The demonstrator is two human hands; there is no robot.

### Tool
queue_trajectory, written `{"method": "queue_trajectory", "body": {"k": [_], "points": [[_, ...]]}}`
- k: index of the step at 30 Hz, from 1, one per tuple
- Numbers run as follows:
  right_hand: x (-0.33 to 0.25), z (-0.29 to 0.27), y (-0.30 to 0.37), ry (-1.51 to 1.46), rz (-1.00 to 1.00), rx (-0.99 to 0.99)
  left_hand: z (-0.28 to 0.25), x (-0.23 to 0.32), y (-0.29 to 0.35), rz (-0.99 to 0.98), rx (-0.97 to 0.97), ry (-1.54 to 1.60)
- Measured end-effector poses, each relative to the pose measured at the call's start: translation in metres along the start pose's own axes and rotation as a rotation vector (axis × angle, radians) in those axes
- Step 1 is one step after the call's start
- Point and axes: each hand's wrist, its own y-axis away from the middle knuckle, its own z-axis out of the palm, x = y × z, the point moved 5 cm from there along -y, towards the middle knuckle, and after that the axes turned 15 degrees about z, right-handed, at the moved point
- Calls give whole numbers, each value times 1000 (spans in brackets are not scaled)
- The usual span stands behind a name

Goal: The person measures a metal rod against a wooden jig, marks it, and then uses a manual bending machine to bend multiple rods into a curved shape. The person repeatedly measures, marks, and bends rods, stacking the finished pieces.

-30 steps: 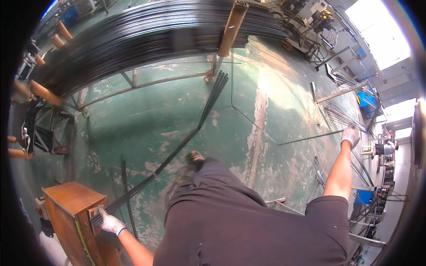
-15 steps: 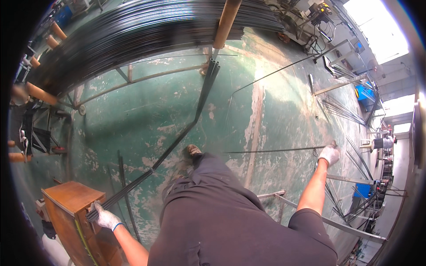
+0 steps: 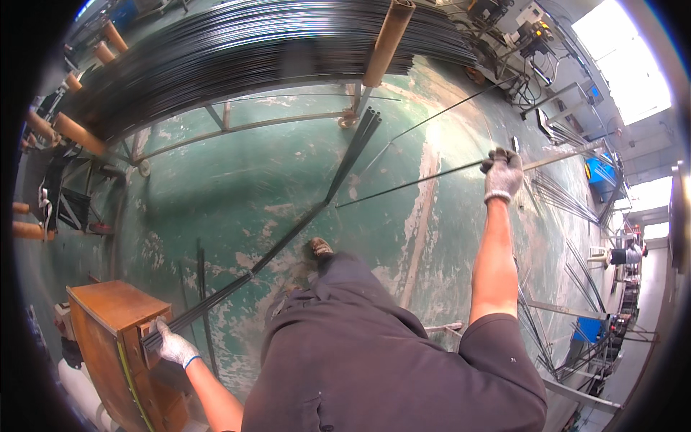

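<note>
My left hand point(image 3: 175, 344), in a white work glove with a blue cuff, is closed around the near end of a bundle of dark tubes point(image 3: 288, 236). The bundle runs away from it across the view, and its far hollow ends fan slightly apart. Out at the right, my right hand point(image 3: 502, 174), gloved with dark fingertips, grips a thin dark rod point(image 3: 414, 183). That rod slants left and down, its free end close to the middle of the bundle. Beside my left hand stands a brown wooden cabinet point(image 3: 119, 309).
A rack with a large stack of dark tubes point(image 3: 237, 54) and upright brown posts point(image 3: 389, 43) spans the far side. Loose rods point(image 3: 565, 196) and metal frames lie at the right. Worn green floor point(image 3: 216, 194) stretches between. One shoe point(image 3: 321, 248) shows below me.
My right hand has swung away from me and a little left, and its rod has tilted with it. My left hand keeps hold of the bundle at the cabinet.
</note>
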Motion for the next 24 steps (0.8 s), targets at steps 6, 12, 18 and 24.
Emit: {"method": "queue_trajectory", "body": {"k": [6,12,18,24], "points": [[-61,135,-18,32,-155,-86,-3,-7,2,1,23,51],[-85,270,-3,273,-252,-438,-9,-7,19,-73,59,110],[-117,363,110,808,-405,-861,-22,1,40,-40,134,59],[-134,406,231,940,-808,-1100,-26,15,55,-9,155,-4]]}}
